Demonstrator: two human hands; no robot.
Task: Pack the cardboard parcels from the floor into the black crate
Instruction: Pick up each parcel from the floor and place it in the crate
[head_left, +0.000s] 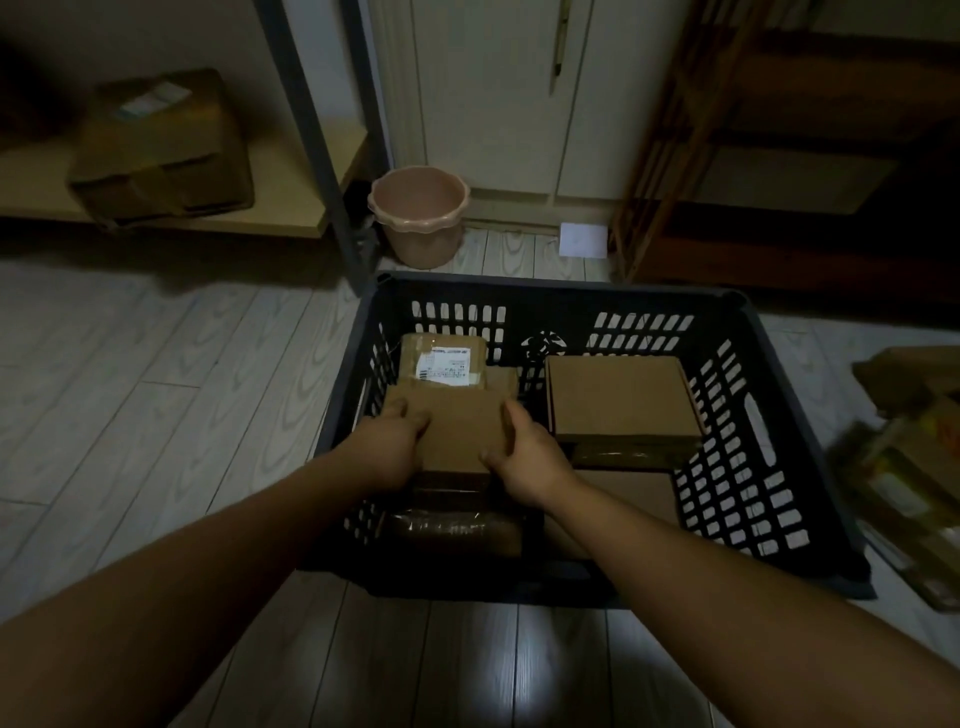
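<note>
The black crate (571, 291) stands on the floor in front of me and holds several cardboard parcels. My left hand (387, 447) and my right hand (530, 454) grip the two sides of a small flat parcel (457, 431), which sits atop a stack in the crate's left half. Behind it lies a parcel with a white label (444, 364). A wider flat parcel (621, 397) rests on others in the right half. More parcels (914, 457) lie in a loose pile on the floor at the right edge.
A pink bucket (418, 215) stands behind the crate next to a grey shelf post (317, 150). A large box (163, 150) sits on the low shelf at left. A dark wooden rack (779, 156) is at the back right. Pale plank floor surrounds the crate.
</note>
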